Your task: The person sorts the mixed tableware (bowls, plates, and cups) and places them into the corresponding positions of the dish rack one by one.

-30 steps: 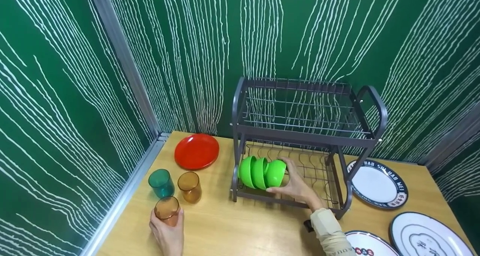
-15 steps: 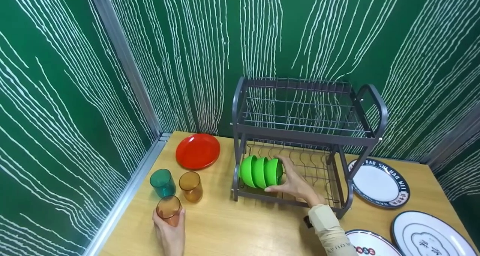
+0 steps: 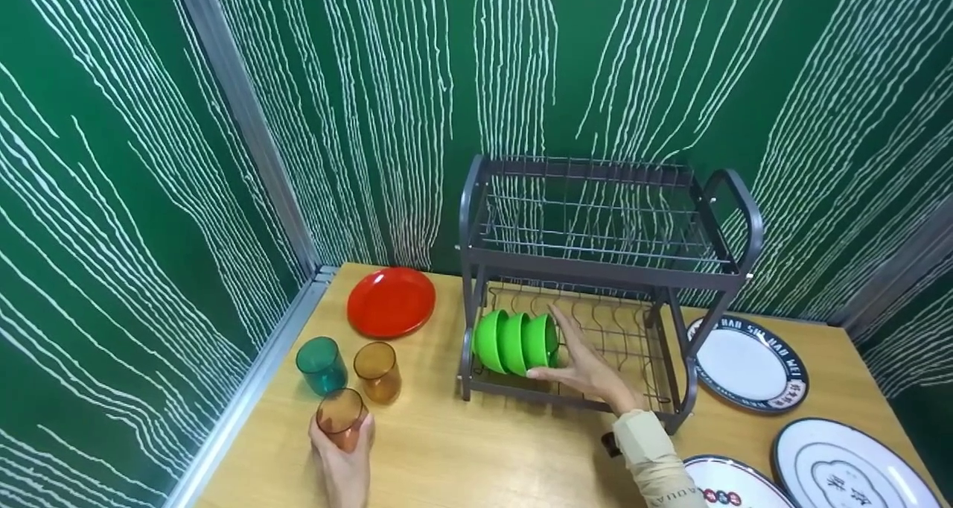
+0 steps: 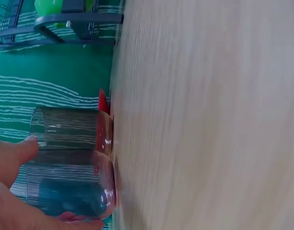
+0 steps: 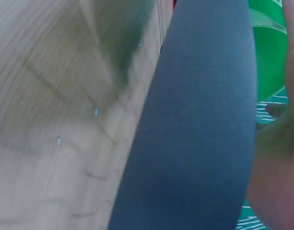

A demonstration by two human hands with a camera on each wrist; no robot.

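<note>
In the head view my left hand [image 3: 342,463] grips an amber glass [image 3: 344,437] low on its side, near the table's front left. Just beyond it stand a teal glass [image 3: 322,366] and a second amber glass [image 3: 380,374]. Three green bowls stand on edge in a row at the left of the rack's lower tier; the rightmost bowl [image 3: 537,340] has my right hand [image 3: 592,370] beside it. The right thumb is at that bowl's near rim, while the other fingers extend past its far side. In the right wrist view, a dark rack bar [image 5: 199,120] hides part of this.
A red plate [image 3: 391,302] lies at the back left. The two-tier dish rack [image 3: 595,266] has a raised frame around my right forearm's reach. At right lie several patterned plates, among them an oval one [image 3: 744,363] and a large white one [image 3: 849,471].
The rightmost bowl has come left, into line beside the other two. My right fingers have spread away from it. The left hand and its glass have shifted slightly right.
</note>
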